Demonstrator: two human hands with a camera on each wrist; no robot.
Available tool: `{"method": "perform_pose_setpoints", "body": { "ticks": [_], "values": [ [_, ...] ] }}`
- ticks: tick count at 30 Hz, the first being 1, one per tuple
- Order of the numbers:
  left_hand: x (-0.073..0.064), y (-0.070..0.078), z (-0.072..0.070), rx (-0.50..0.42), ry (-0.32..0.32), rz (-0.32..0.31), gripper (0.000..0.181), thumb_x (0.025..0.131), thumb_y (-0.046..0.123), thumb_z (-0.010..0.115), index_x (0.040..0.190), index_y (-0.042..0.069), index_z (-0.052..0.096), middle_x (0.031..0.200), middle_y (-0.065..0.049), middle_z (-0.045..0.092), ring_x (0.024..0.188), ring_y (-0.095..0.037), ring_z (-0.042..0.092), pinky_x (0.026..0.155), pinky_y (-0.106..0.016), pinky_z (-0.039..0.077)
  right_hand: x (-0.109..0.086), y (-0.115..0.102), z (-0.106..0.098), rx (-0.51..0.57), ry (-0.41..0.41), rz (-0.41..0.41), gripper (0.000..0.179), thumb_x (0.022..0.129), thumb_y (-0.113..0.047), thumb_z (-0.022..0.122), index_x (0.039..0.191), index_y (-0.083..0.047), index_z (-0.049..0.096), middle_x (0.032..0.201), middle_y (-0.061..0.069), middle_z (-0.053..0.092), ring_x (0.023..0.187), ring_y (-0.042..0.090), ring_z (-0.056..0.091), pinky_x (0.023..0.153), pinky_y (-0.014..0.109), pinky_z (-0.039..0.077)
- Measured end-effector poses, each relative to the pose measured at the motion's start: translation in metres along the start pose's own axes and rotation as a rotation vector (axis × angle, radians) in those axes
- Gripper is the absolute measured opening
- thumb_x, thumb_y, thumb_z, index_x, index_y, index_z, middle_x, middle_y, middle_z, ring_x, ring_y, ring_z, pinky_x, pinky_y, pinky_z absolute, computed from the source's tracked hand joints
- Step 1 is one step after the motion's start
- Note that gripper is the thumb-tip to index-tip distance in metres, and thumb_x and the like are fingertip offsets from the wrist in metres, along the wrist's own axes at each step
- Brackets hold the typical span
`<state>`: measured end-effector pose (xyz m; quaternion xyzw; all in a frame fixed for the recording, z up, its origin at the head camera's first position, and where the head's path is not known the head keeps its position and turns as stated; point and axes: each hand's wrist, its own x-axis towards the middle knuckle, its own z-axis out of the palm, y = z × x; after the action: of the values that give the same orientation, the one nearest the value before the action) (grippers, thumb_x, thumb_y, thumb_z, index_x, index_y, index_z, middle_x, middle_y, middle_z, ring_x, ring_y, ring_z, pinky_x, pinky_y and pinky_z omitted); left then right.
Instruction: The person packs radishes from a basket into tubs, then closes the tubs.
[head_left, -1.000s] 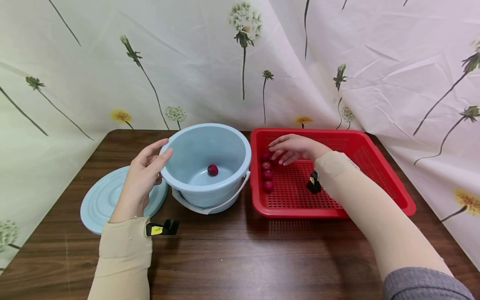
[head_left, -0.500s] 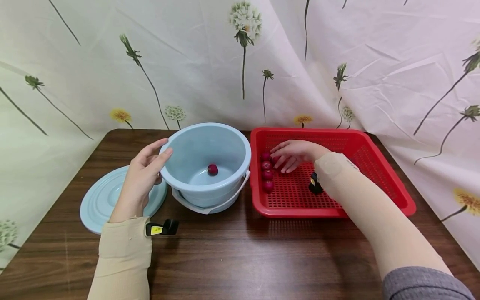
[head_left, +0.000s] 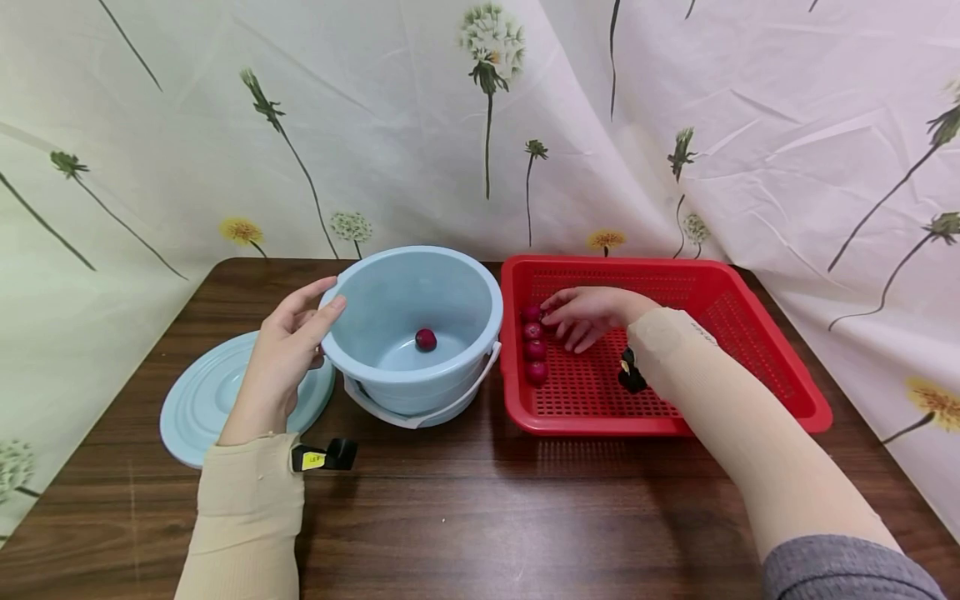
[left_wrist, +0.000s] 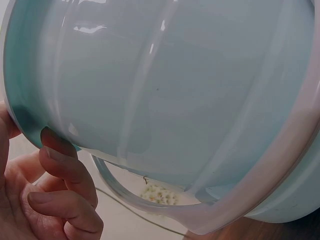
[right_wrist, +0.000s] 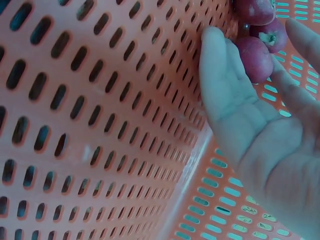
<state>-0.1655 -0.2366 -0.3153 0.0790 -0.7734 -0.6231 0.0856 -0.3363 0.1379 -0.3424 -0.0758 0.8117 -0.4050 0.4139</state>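
Observation:
My left hand (head_left: 288, 342) pinches the left rim of a light blue bucket (head_left: 408, 392); in the left wrist view its curled fingers (left_wrist: 70, 170) lie at the bucket's outer wall. At the bottom of the bucket rests one small round red radish (head_left: 425, 339). My right hand (head_left: 588, 317) reaches down into a red perforated basket (head_left: 765, 350). Several radishes (head_left: 536, 350) line the basket's left side. In the right wrist view, one radish (right_wrist: 255, 60) sits between my spread thumb and fingers, with one finger standing apart from it.
A light blue lid (head_left: 202, 400) lies left of the bucket, partly behind my left forearm. The bucket's pale handle (head_left: 450, 406) hangs down in front. All stand on a dark wooden table (head_left: 450, 517). Behind it hangs a flower-print cloth (head_left: 390, 125).
My right hand has lowered a little toward the radishes at the basket's left side. The left hand and the bucket stay in place.

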Motion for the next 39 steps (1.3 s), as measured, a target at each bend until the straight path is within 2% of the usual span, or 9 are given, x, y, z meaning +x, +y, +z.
{"method": "perform_pose_setpoints", "body": {
  "ticks": [9, 17, 26, 31, 39],
  "values": [
    [0.0002, 0.0004, 0.0004, -0.014, -0.003, 0.001, 0.061, 0.093, 0.042, 0.068, 0.145, 0.018, 0.049, 0.074, 0.011, 0.058, 0.055, -0.003, 0.044, 0.05, -0.018, 0.037, -0.0014, -0.0003, -0.0025, 0.013, -0.004, 0.0, 0.048, 0.099, -0.022, 0.06, 0.141, -0.007, 0.041, 0.103, 0.015, 0.065, 0.078, 0.021, 0.069, 0.076, 0.037, 0.059],
    [-0.0006, 0.0006, 0.0005, -0.003, -0.002, 0.0, 0.06, 0.093, 0.042, 0.067, 0.145, 0.018, 0.049, 0.075, 0.011, 0.058, 0.056, -0.003, 0.045, 0.05, -0.018, 0.037, 0.0024, 0.0045, -0.0016, -0.034, -0.019, 0.032, 0.036, 0.097, -0.017, 0.064, 0.127, -0.007, 0.046, 0.083, 0.006, 0.059, 0.07, 0.018, 0.065, 0.07, 0.033, 0.057],
    [0.0005, 0.0011, 0.0001, 0.065, 0.005, -0.005, 0.062, 0.094, 0.046, 0.064, 0.147, 0.02, 0.047, 0.08, 0.011, 0.059, 0.059, -0.004, 0.047, 0.052, -0.019, 0.04, 0.0023, 0.0033, 0.0016, -0.097, -0.021, 0.06, 0.041, 0.098, -0.022, 0.063, 0.132, -0.007, 0.046, 0.092, 0.01, 0.061, 0.074, 0.02, 0.066, 0.073, 0.035, 0.058],
    [0.0001, 0.0016, -0.0003, 0.077, 0.003, -0.008, 0.062, 0.094, 0.047, 0.063, 0.148, 0.021, 0.046, 0.081, 0.011, 0.059, 0.059, -0.004, 0.047, 0.053, -0.02, 0.041, -0.0002, 0.0015, -0.0014, -0.059, -0.003, 0.031, 0.037, 0.098, -0.021, 0.062, 0.13, -0.007, 0.049, 0.088, 0.008, 0.06, 0.07, 0.018, 0.064, 0.071, 0.034, 0.058],
    [-0.0003, 0.0013, -0.0007, 0.087, 0.006, -0.011, 0.062, 0.095, 0.048, 0.063, 0.148, 0.022, 0.046, 0.081, 0.011, 0.059, 0.06, -0.005, 0.047, 0.054, -0.02, 0.041, -0.0065, -0.0042, -0.0052, 0.018, 0.008, -0.066, 0.042, 0.098, -0.018, 0.063, 0.135, -0.005, 0.048, 0.091, 0.007, 0.06, 0.069, 0.017, 0.063, 0.077, 0.037, 0.059]
  ]
}}
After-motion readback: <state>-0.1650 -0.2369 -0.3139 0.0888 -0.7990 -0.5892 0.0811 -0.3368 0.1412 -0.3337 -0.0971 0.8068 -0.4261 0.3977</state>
